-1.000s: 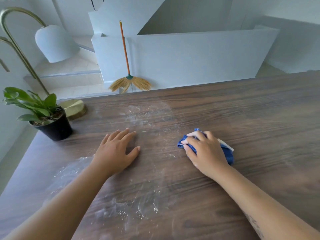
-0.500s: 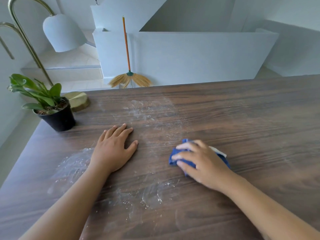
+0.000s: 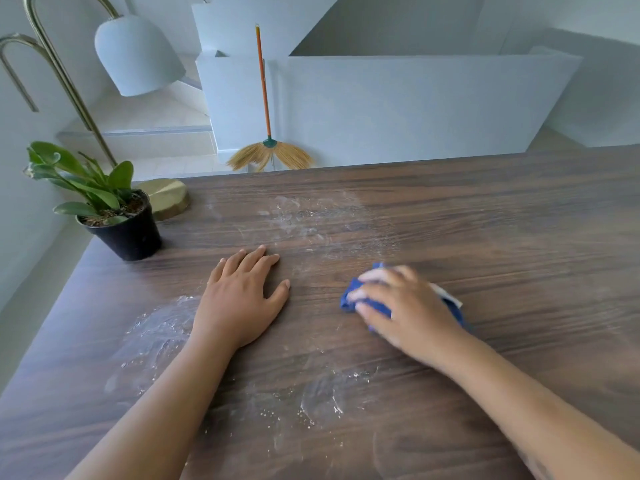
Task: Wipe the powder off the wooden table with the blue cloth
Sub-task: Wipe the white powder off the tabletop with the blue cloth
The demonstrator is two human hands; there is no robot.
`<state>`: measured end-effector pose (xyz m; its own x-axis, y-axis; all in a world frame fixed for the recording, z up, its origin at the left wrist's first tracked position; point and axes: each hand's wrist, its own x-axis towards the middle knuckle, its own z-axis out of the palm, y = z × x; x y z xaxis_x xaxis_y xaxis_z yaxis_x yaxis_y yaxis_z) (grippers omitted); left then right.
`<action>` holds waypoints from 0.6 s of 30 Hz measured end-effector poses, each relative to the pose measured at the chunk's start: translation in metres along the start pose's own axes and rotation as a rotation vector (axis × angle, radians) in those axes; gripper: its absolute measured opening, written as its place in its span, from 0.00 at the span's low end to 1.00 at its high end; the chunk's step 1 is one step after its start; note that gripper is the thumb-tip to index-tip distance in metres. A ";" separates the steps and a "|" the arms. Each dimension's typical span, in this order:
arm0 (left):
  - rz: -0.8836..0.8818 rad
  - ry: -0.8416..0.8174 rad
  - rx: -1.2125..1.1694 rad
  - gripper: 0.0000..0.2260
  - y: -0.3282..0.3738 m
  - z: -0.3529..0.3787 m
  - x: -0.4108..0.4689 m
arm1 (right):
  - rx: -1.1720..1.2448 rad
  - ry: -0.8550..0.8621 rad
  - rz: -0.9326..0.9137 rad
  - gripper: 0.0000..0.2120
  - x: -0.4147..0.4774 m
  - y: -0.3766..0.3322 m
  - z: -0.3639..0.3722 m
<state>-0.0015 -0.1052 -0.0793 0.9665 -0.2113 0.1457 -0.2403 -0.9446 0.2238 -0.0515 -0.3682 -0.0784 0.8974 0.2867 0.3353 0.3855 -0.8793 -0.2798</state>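
Blue cloth (image 3: pixel 360 301) sits bunched under the right hand (image 3: pixel 408 313), fingers clamped over it at 3 o'clock to scrub powder (image 3: pixel 322 400), while the left hand (image 3: pixel 239 299) lies flat and spread, seemingly bracing on the table (image 3: pixel 485 220).

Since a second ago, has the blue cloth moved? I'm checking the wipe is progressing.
Yes. The blue cloth, under the right hand, has slid toward the left hand, which stays planted on the wooden table, narrowing the gap between them.
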 end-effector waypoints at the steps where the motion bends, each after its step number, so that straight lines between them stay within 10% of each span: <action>1: 0.002 0.003 0.002 0.26 0.000 0.000 0.000 | -0.056 0.036 0.084 0.13 0.015 0.011 0.003; 5: 0.002 0.003 0.000 0.25 0.001 -0.002 0.000 | -0.194 -0.002 0.318 0.13 0.088 0.013 0.027; 12: -0.010 0.001 -0.010 0.25 -0.001 -0.002 -0.001 | 0.031 -0.159 -0.140 0.16 0.050 -0.018 0.018; 18: -0.001 0.018 0.000 0.27 0.000 -0.001 -0.001 | -0.210 0.001 0.271 0.17 0.079 0.052 0.011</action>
<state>-0.0027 -0.1042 -0.0785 0.9648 -0.2062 0.1633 -0.2397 -0.9448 0.2235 0.0418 -0.3873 -0.0765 0.9609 0.0315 0.2752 0.0803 -0.9825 -0.1678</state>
